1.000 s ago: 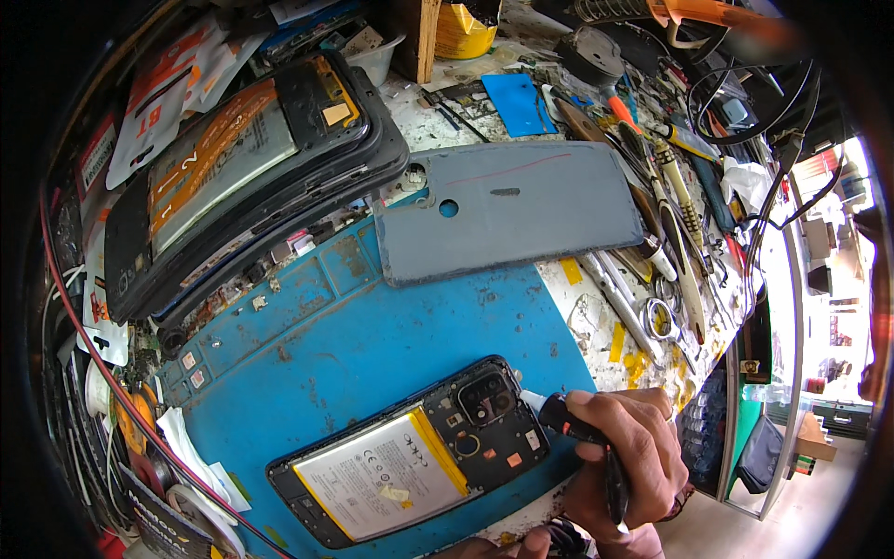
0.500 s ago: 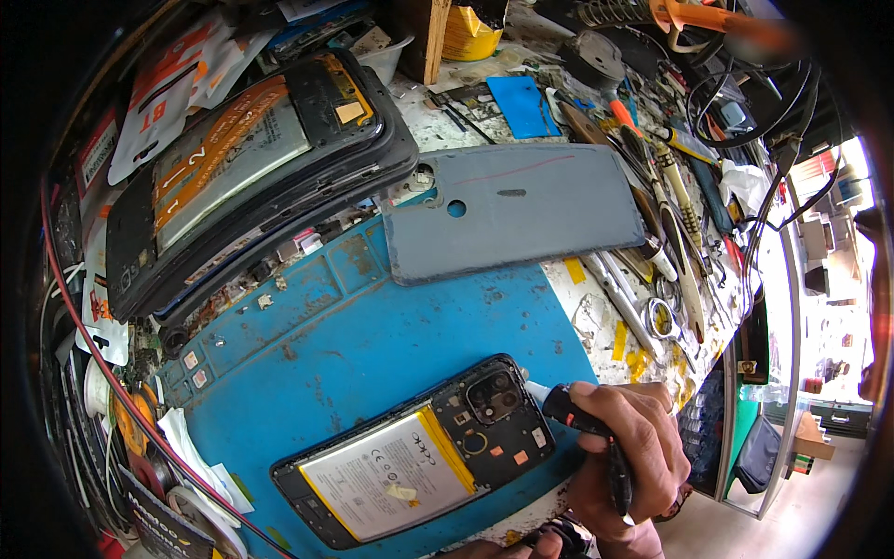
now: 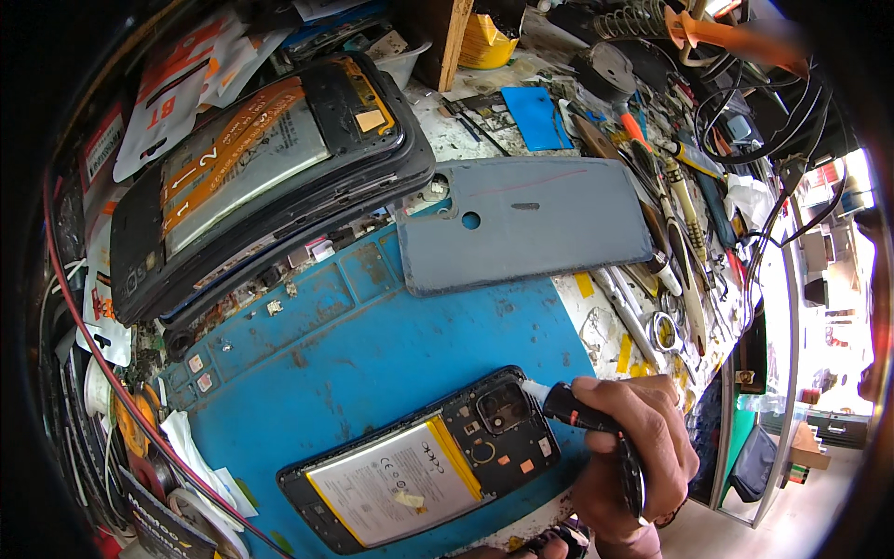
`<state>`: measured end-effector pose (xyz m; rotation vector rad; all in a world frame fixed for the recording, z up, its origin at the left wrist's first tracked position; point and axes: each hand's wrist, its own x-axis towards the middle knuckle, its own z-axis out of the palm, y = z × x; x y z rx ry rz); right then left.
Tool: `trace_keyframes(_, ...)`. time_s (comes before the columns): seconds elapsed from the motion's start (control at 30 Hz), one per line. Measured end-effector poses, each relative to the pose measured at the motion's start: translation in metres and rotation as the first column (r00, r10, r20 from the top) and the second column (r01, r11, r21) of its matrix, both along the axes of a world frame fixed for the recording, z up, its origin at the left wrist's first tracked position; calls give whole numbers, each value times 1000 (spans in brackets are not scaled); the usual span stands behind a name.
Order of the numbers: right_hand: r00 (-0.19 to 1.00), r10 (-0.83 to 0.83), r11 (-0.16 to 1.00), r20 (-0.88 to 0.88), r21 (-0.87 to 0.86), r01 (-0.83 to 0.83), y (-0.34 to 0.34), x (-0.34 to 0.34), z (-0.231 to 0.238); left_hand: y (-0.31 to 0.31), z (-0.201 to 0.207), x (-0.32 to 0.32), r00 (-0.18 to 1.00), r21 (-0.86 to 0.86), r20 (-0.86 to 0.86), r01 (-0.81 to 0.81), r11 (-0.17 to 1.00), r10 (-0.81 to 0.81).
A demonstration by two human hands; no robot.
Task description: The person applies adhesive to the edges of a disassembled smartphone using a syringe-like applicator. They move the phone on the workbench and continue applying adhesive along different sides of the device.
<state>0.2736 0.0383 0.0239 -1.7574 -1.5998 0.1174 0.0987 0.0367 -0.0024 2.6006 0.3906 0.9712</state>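
My right hand [image 3: 643, 447] is closed around a black glue tube [image 3: 582, 410] with a whitish nozzle. The nozzle tip meets the top edge of an opened phone [image 3: 521, 454], beside its camera block. A slender dark piece with a pale tip [image 3: 635, 480] also sticks out of this hand, pointing down. The phone lies back-up and slanted, its white and yellow battery [image 3: 396, 484] exposed. At the lower edge, only some fingers of my left hand [image 3: 535, 548] show, near a dark object; their grip is cut off. A grey back cover [image 3: 531, 228] lies beyond the phone.
A blue work mat [image 3: 345, 373] lies under the phone. Stacked phone parts [image 3: 251, 186] stand at the far left. Tools such as tweezers [image 3: 629, 307] and screwdrivers [image 3: 694, 158] crowd the right, with black cables [image 3: 792, 205] hanging there. A red cable [image 3: 102, 359] curves along the left.
The whole view has shifted slightly, so the bench things sit a little lower and further right. My right hand keeps the glue tube at the phone's top edge.
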Motion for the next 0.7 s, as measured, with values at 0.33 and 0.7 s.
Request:
trace_keyframes(0.33, 1000, -19, 1000, 17, -23, 20, 0, -2, -3, -4, -9, 6, 991, -5, 124, -45, 999, 45)
trace_keyframes(0.7, 999, -6, 999, 41, -33, 8, 2, -2, -2, -7, -4, 5, 993, -178, 107, -31, 984, 51)
